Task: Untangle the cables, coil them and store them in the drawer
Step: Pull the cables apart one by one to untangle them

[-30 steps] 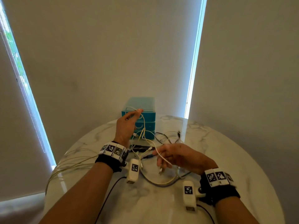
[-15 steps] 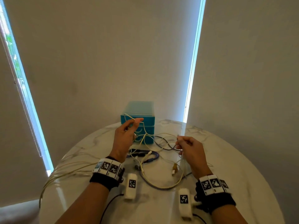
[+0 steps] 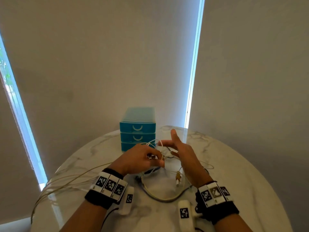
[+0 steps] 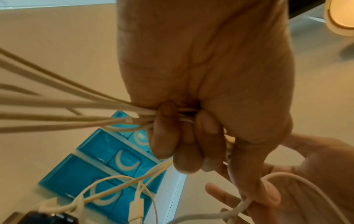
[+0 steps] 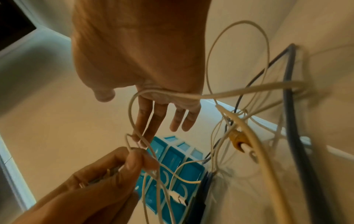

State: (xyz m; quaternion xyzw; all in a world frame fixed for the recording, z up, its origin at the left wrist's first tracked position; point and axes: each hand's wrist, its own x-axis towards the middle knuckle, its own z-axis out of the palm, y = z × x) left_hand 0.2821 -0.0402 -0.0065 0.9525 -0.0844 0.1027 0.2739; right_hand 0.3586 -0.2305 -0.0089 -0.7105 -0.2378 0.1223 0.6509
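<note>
A tangle of white and dark cables (image 3: pixel 160 196) lies on the round marble table in front of a blue three-drawer unit (image 3: pixel 138 129) whose drawers are all closed. My left hand (image 3: pixel 150 158) grips a bundle of white cable strands (image 4: pixel 76 109), the fingers (image 4: pixel 184 136) curled round them and the thumb pinching a thin loop. My right hand (image 3: pixel 175 148) is just right of it with straight, spread fingers (image 5: pixel 162 118). A white cable (image 5: pixel 172 94) drapes across its palm. A yellow-tipped connector (image 3: pixel 178 177) hangs below the hands.
A dark blue cable (image 5: pixel 289 91) runs through the tangle at the right. Long white loops (image 3: pixel 70 178) trail off the table's left edge. The wall and blinds stand close behind the drawer unit. Bare marble (image 3: pixel 242 173) shows at the right.
My left hand has come down from in front of the drawer unit with the white cable. My right hand has let go of its pinch, opened, and moved up beside the left.
</note>
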